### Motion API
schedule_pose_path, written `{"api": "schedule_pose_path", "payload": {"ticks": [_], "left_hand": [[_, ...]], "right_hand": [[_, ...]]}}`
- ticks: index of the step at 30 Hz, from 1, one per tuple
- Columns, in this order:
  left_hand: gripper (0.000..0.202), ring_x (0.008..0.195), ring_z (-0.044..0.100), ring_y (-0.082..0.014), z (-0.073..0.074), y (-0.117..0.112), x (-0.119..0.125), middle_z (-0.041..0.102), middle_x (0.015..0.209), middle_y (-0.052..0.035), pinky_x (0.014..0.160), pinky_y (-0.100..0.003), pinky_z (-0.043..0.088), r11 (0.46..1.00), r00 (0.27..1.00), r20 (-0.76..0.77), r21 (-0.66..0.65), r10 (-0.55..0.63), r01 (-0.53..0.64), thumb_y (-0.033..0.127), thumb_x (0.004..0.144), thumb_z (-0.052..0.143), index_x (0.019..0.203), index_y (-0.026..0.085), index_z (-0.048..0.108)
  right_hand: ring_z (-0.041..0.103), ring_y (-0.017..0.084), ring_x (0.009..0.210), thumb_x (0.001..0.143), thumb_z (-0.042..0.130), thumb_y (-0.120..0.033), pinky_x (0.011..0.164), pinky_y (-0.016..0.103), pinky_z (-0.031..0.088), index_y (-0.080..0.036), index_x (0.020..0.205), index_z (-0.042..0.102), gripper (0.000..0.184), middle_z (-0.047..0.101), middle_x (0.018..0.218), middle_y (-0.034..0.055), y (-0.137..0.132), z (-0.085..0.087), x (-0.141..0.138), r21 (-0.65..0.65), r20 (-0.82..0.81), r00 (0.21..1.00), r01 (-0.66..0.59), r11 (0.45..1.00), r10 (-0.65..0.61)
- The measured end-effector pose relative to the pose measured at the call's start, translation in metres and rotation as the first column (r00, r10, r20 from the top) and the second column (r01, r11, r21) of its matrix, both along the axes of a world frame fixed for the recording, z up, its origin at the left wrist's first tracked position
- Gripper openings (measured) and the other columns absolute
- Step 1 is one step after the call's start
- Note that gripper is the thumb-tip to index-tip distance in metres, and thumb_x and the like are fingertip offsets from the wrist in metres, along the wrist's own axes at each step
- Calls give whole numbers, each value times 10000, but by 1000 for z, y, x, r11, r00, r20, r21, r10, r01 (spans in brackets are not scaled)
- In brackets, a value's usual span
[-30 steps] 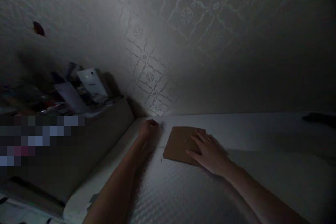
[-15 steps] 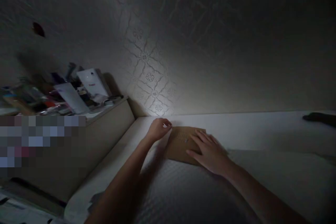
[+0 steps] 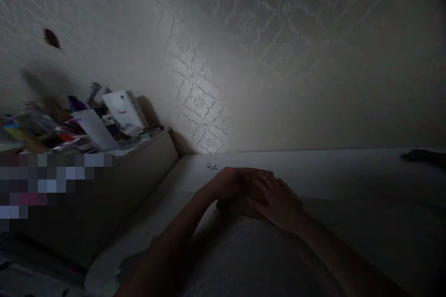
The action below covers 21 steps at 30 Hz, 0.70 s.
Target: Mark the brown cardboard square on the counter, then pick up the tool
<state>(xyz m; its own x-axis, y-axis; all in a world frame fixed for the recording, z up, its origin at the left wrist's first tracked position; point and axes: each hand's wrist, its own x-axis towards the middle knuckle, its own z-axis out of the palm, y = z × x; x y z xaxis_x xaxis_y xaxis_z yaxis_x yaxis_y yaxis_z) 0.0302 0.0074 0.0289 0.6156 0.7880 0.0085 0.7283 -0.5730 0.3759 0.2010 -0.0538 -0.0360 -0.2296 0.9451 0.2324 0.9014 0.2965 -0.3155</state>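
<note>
A flat brown piece of cardboard (image 3: 240, 208) lies on the pale quilted cover, dim in shadow. My right hand (image 3: 277, 202) rests flat on its right side, fingers stretched out and slightly apart. Over the left and middle part hangs my left hand (image 3: 230, 184), its wrist bent and its fingers drawn together, pointing down and right at the cardboard. Shade hides its fingertips and anything between them. Just beyond my left hand, several small dark bits (image 3: 211, 166) lie on the white surface.
At the left stands a cabinet (image 3: 149, 162) crowded with things, among them a white box (image 3: 122, 109) and a pale upright card (image 3: 95, 130). A patterned wall (image 3: 296, 79) rises behind. A dark object (image 3: 423, 155) lies at the far right.
My left hand has moved right and slightly down, from the cardboard's left edge to over its middle, uncovering the small dark bits. My right hand stays put. The lower scene is darker.
</note>
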Motion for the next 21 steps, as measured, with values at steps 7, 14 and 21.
{"api": "schedule_pose_path", "payload": {"ticks": [7, 14, 21], "left_hand": [[163, 756, 652, -168, 3, 17, -13, 744, 838, -35, 690, -230, 476, 978, 976, 124, 89, 179, -191, 264, 816, 613, 861, 169, 737], [170, 911, 679, -216, -7, 46, -60, 746, 987, -84, 797, -272, 484, 768, 797, 45, 240, 602, -594, 220, 859, 590, 925, 175, 740], [192, 900, 685, -256, -21, 56, -82, 744, 966, -147, 756, -284, 487, 743, 757, -4, 192, 654, -641, 249, 875, 591, 915, 146, 747]], "right_hand": [[319, 320, 1438, 929, 446, -523, 1167, 514, 259, -126, 1448, 474, 653, 356, 1556, 150, 0, 2, 0, -3, -6, 1000, -11, 1000, 11], [319, 310, 1439, 925, 458, -540, 1173, 508, 252, -139, 1441, 485, 653, 379, 1548, 143, 1, 2, 0, -8, -18, 1000, -2, 1000, 2], [298, 295, 1451, 932, 448, -539, 1186, 497, 233, -139, 1453, 468, 657, 363, 1557, 136, -1, 5, 0, -40, -12, 1000, 0, 999, -1]]}}
